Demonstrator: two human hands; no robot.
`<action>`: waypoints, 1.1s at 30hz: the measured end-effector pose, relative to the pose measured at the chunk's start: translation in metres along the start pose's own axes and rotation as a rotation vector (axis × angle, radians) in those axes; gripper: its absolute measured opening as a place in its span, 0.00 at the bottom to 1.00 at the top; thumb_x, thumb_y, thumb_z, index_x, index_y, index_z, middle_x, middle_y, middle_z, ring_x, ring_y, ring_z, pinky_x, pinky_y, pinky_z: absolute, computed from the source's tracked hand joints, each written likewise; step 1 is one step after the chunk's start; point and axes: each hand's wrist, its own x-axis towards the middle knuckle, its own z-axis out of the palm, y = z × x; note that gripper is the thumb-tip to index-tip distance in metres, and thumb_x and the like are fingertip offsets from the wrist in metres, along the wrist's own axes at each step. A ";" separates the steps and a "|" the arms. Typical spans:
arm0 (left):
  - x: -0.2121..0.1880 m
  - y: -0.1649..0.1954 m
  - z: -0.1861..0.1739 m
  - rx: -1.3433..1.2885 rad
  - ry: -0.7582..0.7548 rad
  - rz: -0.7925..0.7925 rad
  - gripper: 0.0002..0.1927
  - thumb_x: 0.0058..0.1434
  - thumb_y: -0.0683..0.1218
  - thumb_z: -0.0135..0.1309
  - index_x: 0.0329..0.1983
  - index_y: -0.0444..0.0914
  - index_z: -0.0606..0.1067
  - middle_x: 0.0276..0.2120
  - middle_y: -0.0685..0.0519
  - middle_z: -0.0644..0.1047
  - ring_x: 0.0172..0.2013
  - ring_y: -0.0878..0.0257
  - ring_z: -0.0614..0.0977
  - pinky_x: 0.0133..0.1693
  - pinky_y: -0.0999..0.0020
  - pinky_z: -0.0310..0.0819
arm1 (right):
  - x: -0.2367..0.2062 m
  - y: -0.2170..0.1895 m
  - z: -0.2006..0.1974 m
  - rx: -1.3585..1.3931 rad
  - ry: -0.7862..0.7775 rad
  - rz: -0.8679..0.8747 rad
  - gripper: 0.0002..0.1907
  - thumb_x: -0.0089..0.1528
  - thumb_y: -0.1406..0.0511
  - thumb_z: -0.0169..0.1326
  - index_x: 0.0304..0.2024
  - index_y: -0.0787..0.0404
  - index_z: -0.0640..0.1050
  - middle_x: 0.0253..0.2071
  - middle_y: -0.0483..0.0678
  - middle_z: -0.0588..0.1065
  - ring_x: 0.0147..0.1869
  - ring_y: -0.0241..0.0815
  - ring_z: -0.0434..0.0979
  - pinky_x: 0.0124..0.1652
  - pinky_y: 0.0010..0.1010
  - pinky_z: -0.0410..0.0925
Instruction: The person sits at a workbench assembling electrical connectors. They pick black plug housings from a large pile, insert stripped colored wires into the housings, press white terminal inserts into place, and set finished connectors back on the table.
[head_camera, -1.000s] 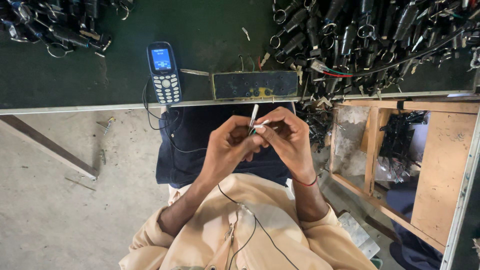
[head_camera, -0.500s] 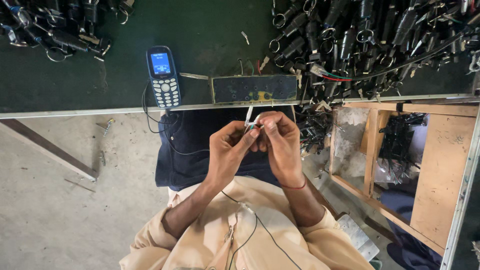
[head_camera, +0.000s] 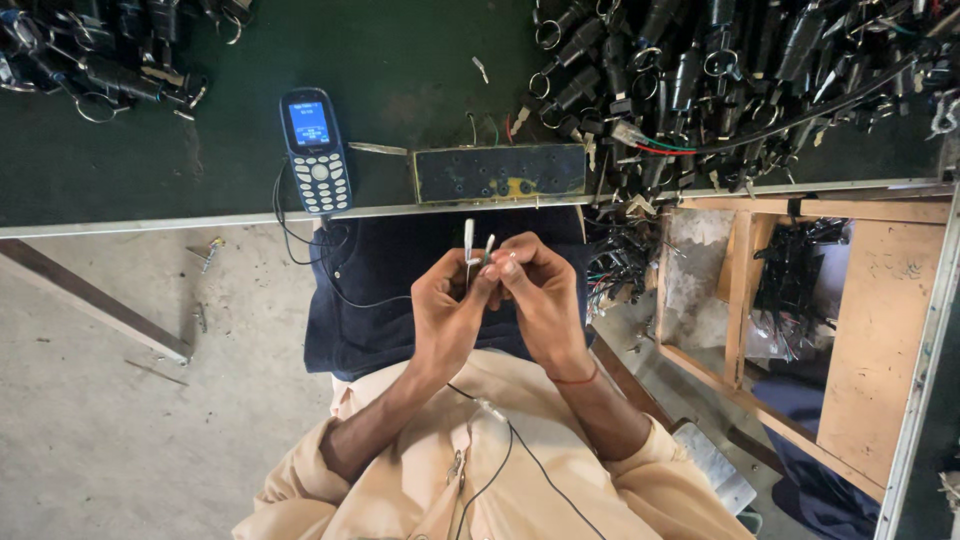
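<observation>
Mid-frame, left hand (head_camera: 447, 312) and right hand (head_camera: 540, 290) together, fingers (head_camera: 492, 275) pinched shut on two pale wire ends (head_camera: 468, 238); keypad phone (head_camera: 315, 150) upper left on table (head_camera: 400, 60).

Dark green workbench (head_camera: 400, 60) carries keypad phone (head_camera: 315, 150), black perforated block (head_camera: 500, 173), heaps of black key-switch parts (head_camera: 720, 70) at both ends.

Both hands, the left hand (head_camera: 447, 310) touching the right hand (head_camera: 540, 295), meet over the lap just before the dark green bench top (head_camera: 400, 60), where a keypad mobile phone (head_camera: 315, 150) lies left of a flat rectangular metal plate (head_camera: 500, 172), heaped black metal parts (head_camera: 720, 70) to its right.
</observation>
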 end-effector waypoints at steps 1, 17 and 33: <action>-0.001 0.001 0.000 0.013 -0.005 -0.052 0.06 0.69 0.41 0.57 0.41 0.32 0.76 0.27 0.54 0.78 0.26 0.74 0.75 0.28 0.78 0.67 | 0.000 -0.002 -0.002 0.002 -0.008 0.031 0.07 0.69 0.66 0.57 0.41 0.65 0.76 0.39 0.45 0.74 0.39 0.33 0.76 0.36 0.28 0.71; -0.003 -0.002 0.002 -0.037 -0.090 -0.032 0.07 0.73 0.42 0.54 0.39 0.34 0.75 0.26 0.56 0.77 0.25 0.76 0.72 0.25 0.79 0.61 | 0.002 -0.005 -0.004 -0.006 0.000 -0.075 0.05 0.69 0.69 0.55 0.39 0.64 0.74 0.43 0.46 0.73 0.39 0.32 0.76 0.29 0.24 0.68; 0.004 0.014 0.003 0.155 -0.157 -0.066 0.10 0.74 0.41 0.53 0.37 0.30 0.74 0.23 0.54 0.75 0.22 0.75 0.70 0.22 0.76 0.61 | -0.002 -0.031 0.010 -0.758 0.002 -0.541 0.07 0.68 0.69 0.60 0.47 0.66 0.78 0.53 0.50 0.71 0.55 0.39 0.73 0.54 0.26 0.67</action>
